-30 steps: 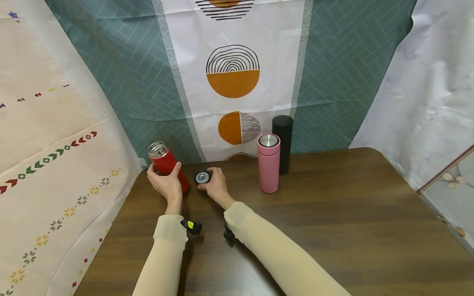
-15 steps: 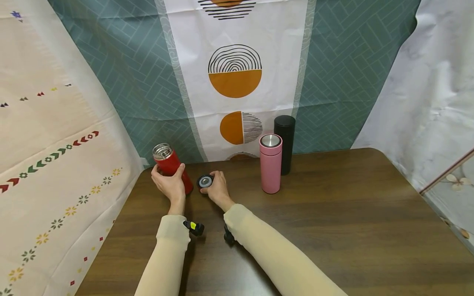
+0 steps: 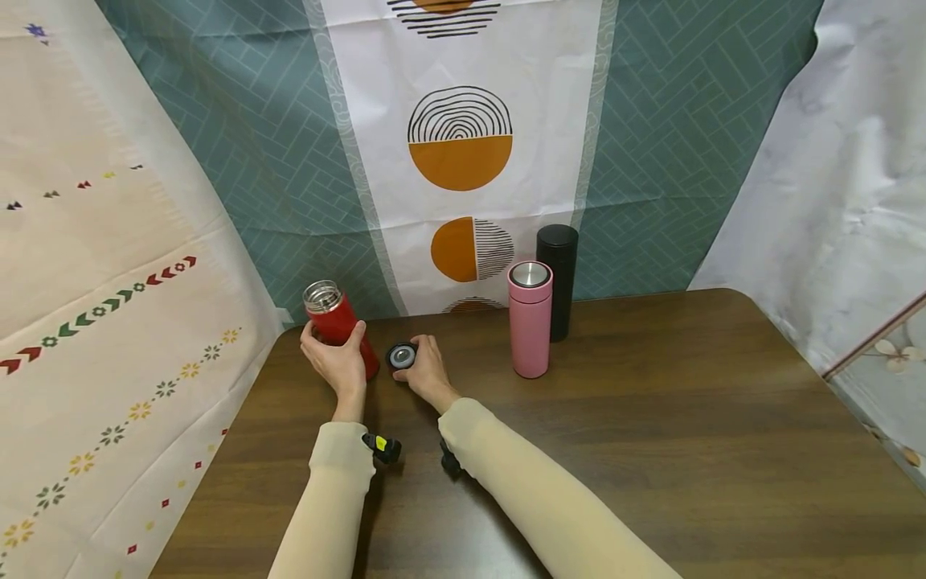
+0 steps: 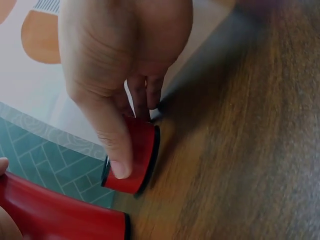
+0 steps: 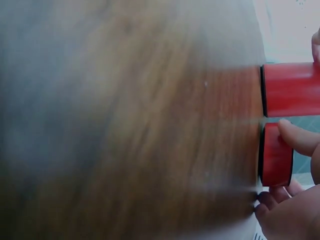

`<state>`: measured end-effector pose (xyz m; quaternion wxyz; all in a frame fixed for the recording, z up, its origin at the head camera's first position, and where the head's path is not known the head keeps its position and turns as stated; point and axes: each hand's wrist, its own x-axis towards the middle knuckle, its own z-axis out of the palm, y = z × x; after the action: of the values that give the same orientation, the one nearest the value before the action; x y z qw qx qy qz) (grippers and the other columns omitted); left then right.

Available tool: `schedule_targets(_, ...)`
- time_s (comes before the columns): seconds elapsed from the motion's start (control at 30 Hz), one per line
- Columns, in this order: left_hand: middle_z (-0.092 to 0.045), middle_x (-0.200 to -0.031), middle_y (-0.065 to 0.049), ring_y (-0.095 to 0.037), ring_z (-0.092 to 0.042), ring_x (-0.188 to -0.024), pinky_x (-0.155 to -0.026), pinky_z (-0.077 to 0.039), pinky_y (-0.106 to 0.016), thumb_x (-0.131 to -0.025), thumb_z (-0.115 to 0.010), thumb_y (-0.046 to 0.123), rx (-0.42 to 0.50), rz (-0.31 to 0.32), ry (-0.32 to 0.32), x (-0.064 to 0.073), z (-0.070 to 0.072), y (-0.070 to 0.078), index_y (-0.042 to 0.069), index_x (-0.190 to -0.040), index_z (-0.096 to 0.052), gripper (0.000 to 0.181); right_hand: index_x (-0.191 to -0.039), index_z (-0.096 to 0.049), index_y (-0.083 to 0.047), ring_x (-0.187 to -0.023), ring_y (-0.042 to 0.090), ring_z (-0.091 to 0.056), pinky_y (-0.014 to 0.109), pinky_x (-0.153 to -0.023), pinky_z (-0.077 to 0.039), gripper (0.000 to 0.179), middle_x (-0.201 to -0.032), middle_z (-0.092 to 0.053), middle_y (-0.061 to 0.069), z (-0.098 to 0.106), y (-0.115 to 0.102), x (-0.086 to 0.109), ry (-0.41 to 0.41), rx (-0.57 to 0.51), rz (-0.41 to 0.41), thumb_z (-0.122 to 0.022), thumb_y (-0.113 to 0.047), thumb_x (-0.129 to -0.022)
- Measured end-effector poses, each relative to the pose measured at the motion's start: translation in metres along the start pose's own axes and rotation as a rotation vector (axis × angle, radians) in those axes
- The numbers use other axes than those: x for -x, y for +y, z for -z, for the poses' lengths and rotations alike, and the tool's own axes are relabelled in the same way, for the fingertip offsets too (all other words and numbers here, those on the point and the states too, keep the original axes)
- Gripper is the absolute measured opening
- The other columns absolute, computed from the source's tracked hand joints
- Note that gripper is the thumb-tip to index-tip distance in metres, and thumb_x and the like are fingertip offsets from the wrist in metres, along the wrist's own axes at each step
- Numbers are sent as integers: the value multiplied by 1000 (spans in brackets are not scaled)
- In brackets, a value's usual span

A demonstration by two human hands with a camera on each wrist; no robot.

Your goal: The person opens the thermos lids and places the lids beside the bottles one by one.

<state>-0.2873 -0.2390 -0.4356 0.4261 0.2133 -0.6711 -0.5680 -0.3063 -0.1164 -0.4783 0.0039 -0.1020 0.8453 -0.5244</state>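
A red thermos bottle [image 3: 338, 320] stands uncapped at the table's back left, its bare steel mouth showing. My left hand [image 3: 338, 362] grips its body, thumb on the right side and fingers round the left. Just right of it, the red lid [image 3: 402, 356] rests upside down on the wood, pale inner side up. Thumb and fingers of my right hand [image 3: 427, 371] pinch the lid from both sides. In the left wrist view, the thumb presses on the red wall of the lid [image 4: 137, 155]. The right wrist view shows the lid [image 5: 276, 154] beside the bottle [image 5: 292, 90].
A pink thermos [image 3: 530, 322] with a steel-topped lid stands right of the hands. Close behind it is a taller black bottle [image 3: 559, 277]. A patterned cloth [image 3: 463, 112] hangs along the back edge of the brown wooden table [image 3: 651, 418].
The view has shifted slightly, so everything sits a little farther right. The red bottle has come a bit closer to upright in my left hand. My right hand keeps hold of the lid.
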Motion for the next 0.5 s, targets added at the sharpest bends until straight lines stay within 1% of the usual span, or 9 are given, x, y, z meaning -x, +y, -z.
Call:
schedule_targets(0.07, -47, -142, -15, -27, -44, -135, -115, -37, -39, -82, -90, 14, -2, -3, -5, 1, -1, -1, 6, -148, -41, 83, -140, -51, 0, -125, 32, -58, 41, -107, -48, 77, -135, -52, 15, 3, 0, 0, -8, -3, 7, -93, -8, -77)
schedule_targets(0.17, -44, -147, -13, -25, -40, -139, -119, -33, -38, -82, -90, 19, -17, -10, -11, 1, -1, -2, 9, -152, -39, 86, -146, -47, -1, -128, 32, -56, 42, -110, -47, 81, -140, -49, 16, 7, 0, 0, -25, -18, 15, -92, -11, -79)
schedule_targets(0.3, -38, -152, -10, -22, -34, -144, -122, -29, -36, -82, -90, 23, -13, -37, -15, 0, 0, 0, 11, -155, -34, 93, -148, -46, -1, -131, 32, -53, 43, -112, -46, 76, -146, -46, 18, 17, -5, -1, -46, -44, 33, -87, -13, -86)
schedule_targets(0.43, -35, -153, -10, -20, -31, -145, -122, -26, -33, -83, -90, 27, 1, -98, -3, -1, 3, 7, 10, -157, -33, 95, -149, -46, -1, -136, 33, -50, 44, -114, -43, 71, -149, -44, 19, 30, -14, 1, -64, -51, 79, -83, -15, -90)
schedule_targets(0.5, -36, -154, -10, -19, -31, -145, -122, -24, -33, -83, -89, 28, 6, -142, 6, -2, 6, 12, 10, -157, -34, 94, -150, -45, -2, -139, 33, -48, 43, -116, -42, 70, -151, -43, 17, 37, -20, 2, -84, -46, 99, -82, -16, -92)
